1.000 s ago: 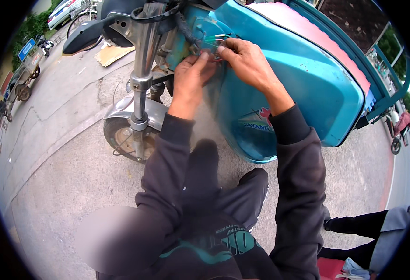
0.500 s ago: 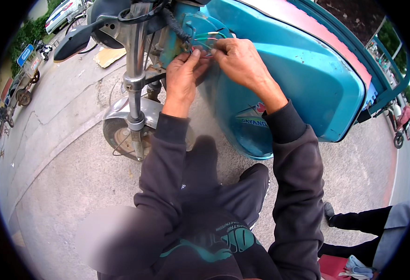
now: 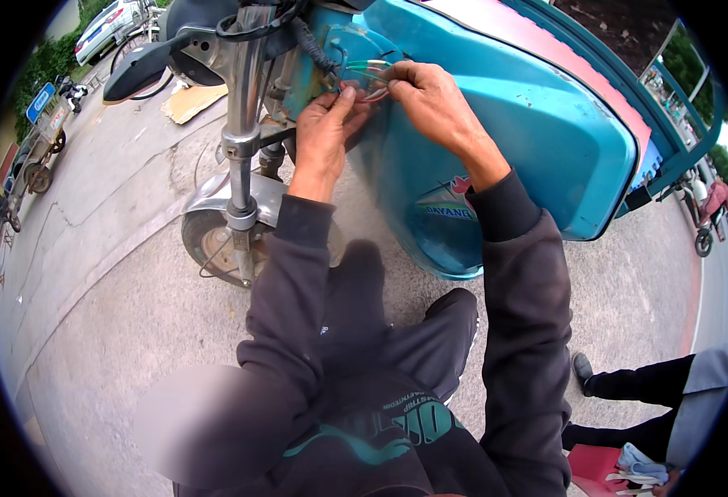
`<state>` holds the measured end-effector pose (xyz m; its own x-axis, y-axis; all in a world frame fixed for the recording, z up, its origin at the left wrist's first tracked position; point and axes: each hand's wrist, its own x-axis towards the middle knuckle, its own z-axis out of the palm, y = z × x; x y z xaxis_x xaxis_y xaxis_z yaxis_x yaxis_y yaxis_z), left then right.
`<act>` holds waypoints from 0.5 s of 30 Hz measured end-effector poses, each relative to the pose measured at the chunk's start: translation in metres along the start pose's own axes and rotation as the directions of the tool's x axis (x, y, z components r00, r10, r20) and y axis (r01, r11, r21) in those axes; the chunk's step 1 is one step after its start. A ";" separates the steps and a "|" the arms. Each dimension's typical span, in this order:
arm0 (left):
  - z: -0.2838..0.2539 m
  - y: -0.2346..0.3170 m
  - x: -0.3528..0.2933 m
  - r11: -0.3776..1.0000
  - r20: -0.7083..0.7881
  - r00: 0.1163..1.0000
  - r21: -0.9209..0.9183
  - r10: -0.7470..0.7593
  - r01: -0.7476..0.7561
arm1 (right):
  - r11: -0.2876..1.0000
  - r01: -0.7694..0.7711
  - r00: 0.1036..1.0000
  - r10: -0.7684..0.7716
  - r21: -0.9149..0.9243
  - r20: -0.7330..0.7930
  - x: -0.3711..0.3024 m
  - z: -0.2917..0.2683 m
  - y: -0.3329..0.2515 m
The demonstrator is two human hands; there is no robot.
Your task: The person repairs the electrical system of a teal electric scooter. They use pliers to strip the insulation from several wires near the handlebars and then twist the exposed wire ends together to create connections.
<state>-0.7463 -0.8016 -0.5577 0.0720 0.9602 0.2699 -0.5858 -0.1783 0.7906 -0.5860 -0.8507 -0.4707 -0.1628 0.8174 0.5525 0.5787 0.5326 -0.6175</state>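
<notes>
Left hand (image 3: pixel 324 132) and right hand (image 3: pixel 430 103) both pinch thin coloured wires (image 3: pixel 365 76) at the teal vehicle panel (image 3: pixel 496 124). Wires look light, limp, delicate; grip near the ends.

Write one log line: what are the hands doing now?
left hand: pinching wires | right hand: pinching same wires | place: blue vehicle front, beside wheel

Glossy teal plastic on the fairing (image 3: pixel 496 141). Polished metal on the fork tube (image 3: pixel 242 124), shiny on the mudguard (image 3: pixel 206 199). Thin wires (image 3: pixel 364 79), seemingly plastic-sheathed, pinched in bare fingers. Matt dark cloth on the sleeves (image 3: pixel 521 331). Rough, gritty concrete ground (image 3: pixel 115 298). Dull brown cardboard (image 3: pixel 191 101).
</notes>
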 end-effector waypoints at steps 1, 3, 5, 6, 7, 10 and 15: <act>0.000 0.000 0.000 1.000 0.003 1.000 0.000 -0.002 0.002 | 1.000 -0.008 1.000 0.008 0.001 0.008 0.000 -0.001 -0.001; 0.001 0.001 0.001 1.000 0.007 1.000 0.000 0.001 -0.001 | 1.000 -0.021 0.999 0.021 0.004 0.025 0.001 -0.002 0.000; 0.000 -0.002 0.001 1.000 0.005 1.000 -0.003 -0.006 0.006 | 0.999 -0.027 0.999 0.026 0.027 0.030 0.003 -0.001 0.004; -0.001 -0.003 0.002 1.000 0.009 1.000 0.001 -0.009 0.009 | 0.999 -0.030 0.999 0.029 0.038 0.033 0.004 -0.001 0.006; -0.001 -0.002 0.002 1.000 0.011 1.000 0.005 -0.010 0.010 | 0.999 -0.027 0.999 0.026 0.023 0.022 0.003 0.000 0.005; -0.003 0.000 0.000 1.000 0.016 1.000 0.003 -0.016 0.016 | 0.998 0.006 1.000 -0.005 0.055 -0.020 0.002 -0.001 0.003; -0.002 0.009 -0.006 0.997 0.093 0.994 0.050 -0.063 0.059 | 0.941 0.335 0.935 -0.339 -0.050 -0.104 0.000 0.001 0.013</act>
<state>-0.7537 -0.8080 -0.5538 0.1835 0.9455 0.2691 -0.5394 -0.1321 0.8316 -0.5790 -0.8434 -0.4791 -0.2654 0.5611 0.7841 0.5299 0.7643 -0.3676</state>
